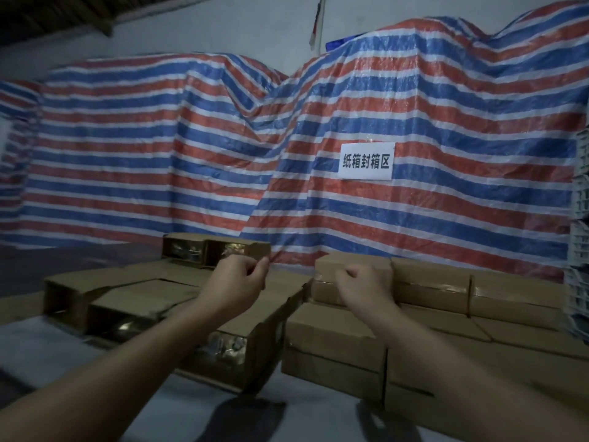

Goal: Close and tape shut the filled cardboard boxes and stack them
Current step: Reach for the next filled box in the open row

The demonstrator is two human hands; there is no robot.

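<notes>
Both hands up over the boxes: my left hand (237, 279) is curled with fingertips pinched, maybe on a tape end, can't tell; my right hand (363, 282) is a loose fist holding nothing. Open boxes (223, 349) lie left, sealed stack (430, 285) right. Best to press flaps flat first, then tape along the seam.

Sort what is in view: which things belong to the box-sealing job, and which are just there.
Job:
- open-ended boxes on the left
- closed boxes stacked on the right
- left hand, right hand, both curled, apparently empty

Just there:
- striped tarpaulin
- white paper sign
</notes>
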